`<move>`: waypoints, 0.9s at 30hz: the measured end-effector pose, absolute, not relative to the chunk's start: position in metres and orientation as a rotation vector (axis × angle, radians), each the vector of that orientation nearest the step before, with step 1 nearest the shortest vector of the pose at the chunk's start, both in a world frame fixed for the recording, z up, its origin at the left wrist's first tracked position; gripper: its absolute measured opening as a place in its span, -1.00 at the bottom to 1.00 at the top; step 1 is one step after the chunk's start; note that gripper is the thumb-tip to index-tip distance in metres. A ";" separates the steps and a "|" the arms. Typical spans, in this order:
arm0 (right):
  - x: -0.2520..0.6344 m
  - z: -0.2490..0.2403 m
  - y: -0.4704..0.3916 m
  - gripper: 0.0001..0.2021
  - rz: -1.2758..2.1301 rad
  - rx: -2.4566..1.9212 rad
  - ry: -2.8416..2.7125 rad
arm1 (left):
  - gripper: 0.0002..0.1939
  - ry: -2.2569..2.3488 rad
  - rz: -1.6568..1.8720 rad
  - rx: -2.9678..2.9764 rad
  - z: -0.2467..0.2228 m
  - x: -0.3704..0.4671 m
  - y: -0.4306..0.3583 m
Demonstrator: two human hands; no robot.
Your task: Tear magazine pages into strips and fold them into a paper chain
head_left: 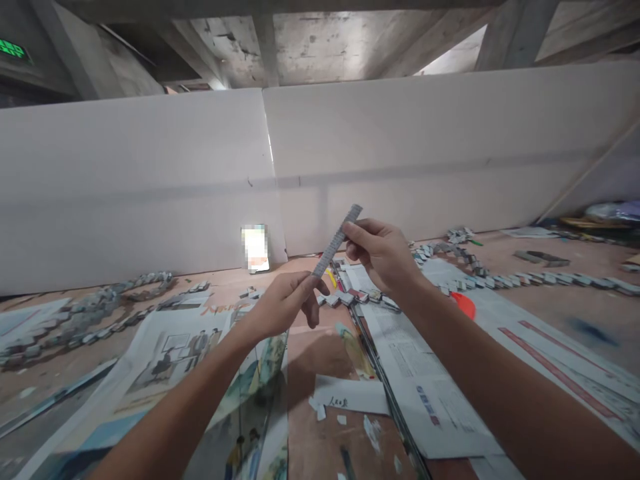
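Above the table in the head view, my two hands share one strip: my left hand pinches its lower end, my right hand grips it near the top, fingers closed on it. It slants up to the right. Beyond stands one phone before two white panels. Around lie paper chains, too tangled to count, and one red piece.

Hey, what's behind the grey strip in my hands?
Behind the grey strip is mostly the white panel, with tabletop near the strip's lower end. Whatever the strip itself covers can't be seen.
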State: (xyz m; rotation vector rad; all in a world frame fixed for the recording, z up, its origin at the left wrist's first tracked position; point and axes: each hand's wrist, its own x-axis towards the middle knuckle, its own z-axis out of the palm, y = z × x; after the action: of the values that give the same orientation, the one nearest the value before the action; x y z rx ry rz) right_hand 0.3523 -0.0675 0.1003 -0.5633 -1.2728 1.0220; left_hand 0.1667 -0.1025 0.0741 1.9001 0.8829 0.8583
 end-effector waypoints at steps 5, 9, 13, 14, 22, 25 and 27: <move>0.342 0.090 -0.072 -0.81 1.107 -0.589 -1.477 | -0.59 0.894 0.988 1.878 0.077 0.168 -0.103; 0.334 0.084 -0.077 -0.81 1.130 -0.679 -1.616 | -0.58 0.928 1.004 1.907 0.078 0.166 -0.102; 0.338 0.085 -0.072 -0.81 1.152 -0.626 -1.456 | -0.59 0.877 0.914 1.844 0.074 0.168 -0.101; 0.341 0.087 -0.070 -0.80 1.146 -0.608 -1.400 | -0.59 0.876 0.880 1.843 0.073 0.169 -0.101; 0.369 0.107 -0.062 -0.84 1.044 -0.555 -1.225 | -0.45 0.952 0.639 2.090 0.072 0.168 -0.103; 0.369 0.106 -0.061 -0.85 1.053 -0.558 -1.217 | -0.39 0.990 0.567 2.245 0.074 0.161 -0.100; 0.367 0.104 -0.061 -0.85 1.012 -0.563 -1.200 | -0.47 1.048 0.586 2.319 0.077 0.157 -0.097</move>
State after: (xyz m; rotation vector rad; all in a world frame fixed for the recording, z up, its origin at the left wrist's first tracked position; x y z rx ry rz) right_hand 0.3667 -0.0608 0.1038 -0.5631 -1.1999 1.0117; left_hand 0.1566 -0.0970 0.0768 2.3190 1.0483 0.5857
